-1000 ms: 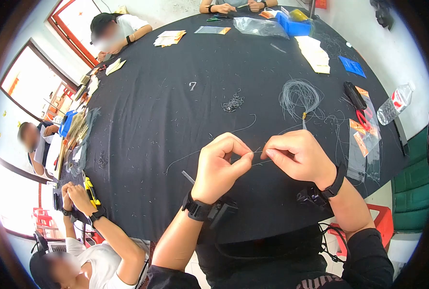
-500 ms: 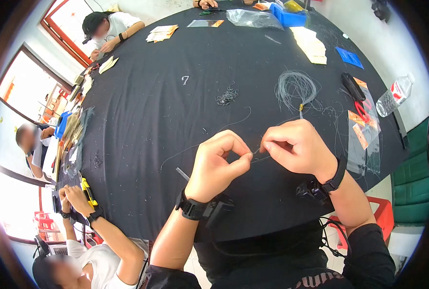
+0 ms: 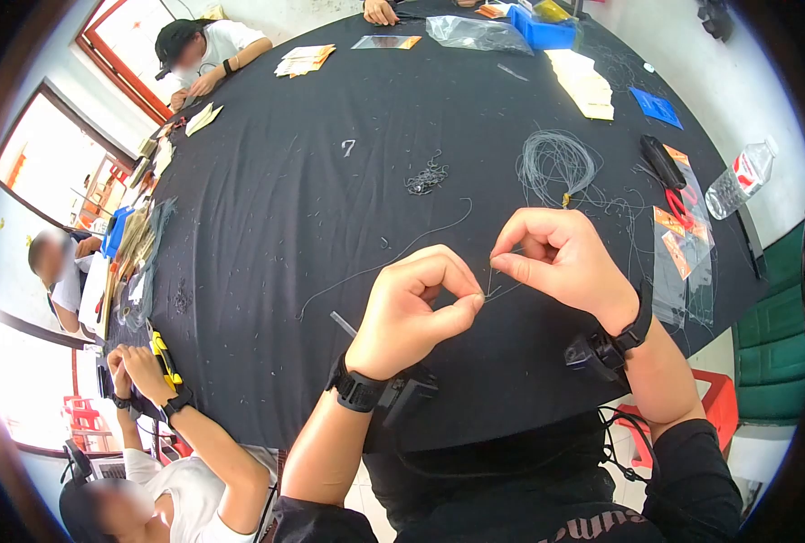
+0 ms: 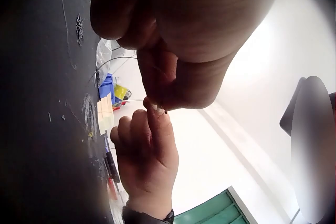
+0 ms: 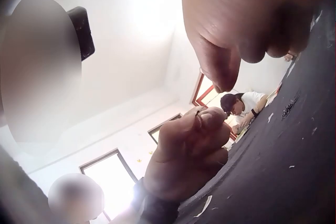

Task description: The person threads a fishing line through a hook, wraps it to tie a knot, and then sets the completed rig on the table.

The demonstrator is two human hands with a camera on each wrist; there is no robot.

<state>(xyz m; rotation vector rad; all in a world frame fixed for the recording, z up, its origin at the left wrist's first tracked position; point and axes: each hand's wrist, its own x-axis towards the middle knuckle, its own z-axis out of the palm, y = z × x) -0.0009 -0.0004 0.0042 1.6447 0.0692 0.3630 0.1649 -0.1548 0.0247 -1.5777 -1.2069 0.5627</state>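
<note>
In the head view my left hand [image 3: 416,312] pinches a small dark hook between thumb and forefinger; its dark tip [image 5: 197,112] pokes out at the fingertips in the right wrist view, the rest hidden by them. My right hand [image 3: 561,267], a little higher and to the right, pinches a thin fishing line [image 3: 490,276] that runs down to the left fingertips. More line [image 3: 357,288] curves across the black cloth past the left hand. Beyond the hands lie a tangled pile of small dark hooks [image 3: 428,176] and a coil of grey line [image 3: 556,167].
Right of my hands are red-handled scissors [image 3: 678,208], clear packets with orange labels [image 3: 678,249] and a water bottle [image 3: 742,176]. Pale cards [image 3: 582,86] and a blue box [image 3: 543,32] lie farther back. Other people sit around the table, one close at left [image 3: 194,480].
My right hand has moved up and right, away from the left fingertips, and a short stretch of line now shows between them. The left hand has dropped slightly toward the right.
</note>
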